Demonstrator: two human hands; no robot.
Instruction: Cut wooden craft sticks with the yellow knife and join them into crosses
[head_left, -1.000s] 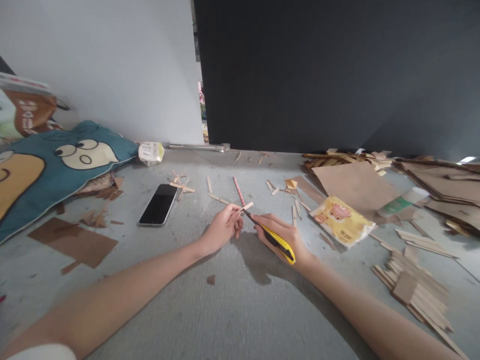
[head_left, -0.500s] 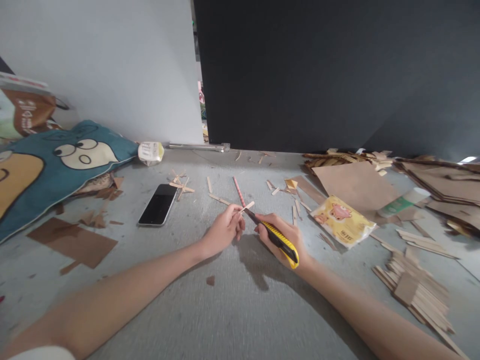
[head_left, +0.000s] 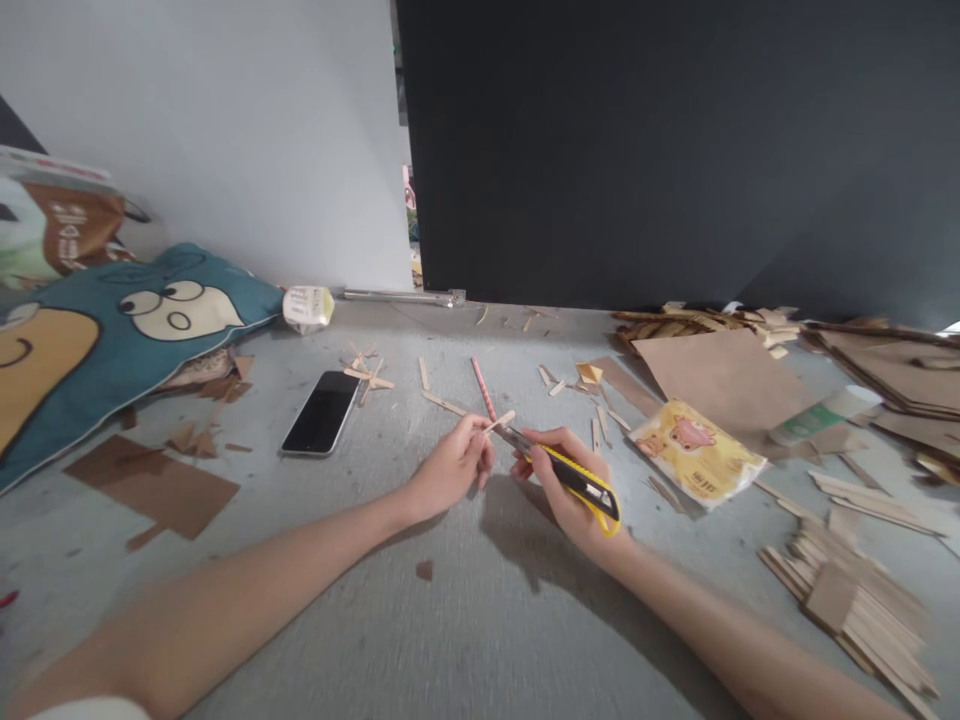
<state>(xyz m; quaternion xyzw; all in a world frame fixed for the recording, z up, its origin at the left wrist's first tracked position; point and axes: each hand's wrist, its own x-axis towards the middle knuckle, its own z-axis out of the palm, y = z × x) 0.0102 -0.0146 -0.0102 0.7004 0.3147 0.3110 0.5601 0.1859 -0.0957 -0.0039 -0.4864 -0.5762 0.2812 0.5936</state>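
My left hand (head_left: 452,464) pinches a short pale wooden stick (head_left: 501,421) just above the grey floor, its free end pointing right and up. My right hand (head_left: 564,486) is wrapped round a yellow and black utility knife (head_left: 574,476). The knife's blade tip meets the stick close to my left fingertips. A red pencil (head_left: 482,387) lies on the floor just behind both hands.
A black phone (head_left: 322,411) lies left of the hands, with a blue cartoon cushion (head_left: 112,330) and brown card pieces (head_left: 154,486) further left. A yellow packet (head_left: 697,451), brown card sheets (head_left: 724,372) and a stack of strips (head_left: 851,590) lie right. Stick offcuts litter the floor.
The knife handle has tipped flatter and swung right in my right hand, the blade staying at the stick. The view has shifted slightly right.
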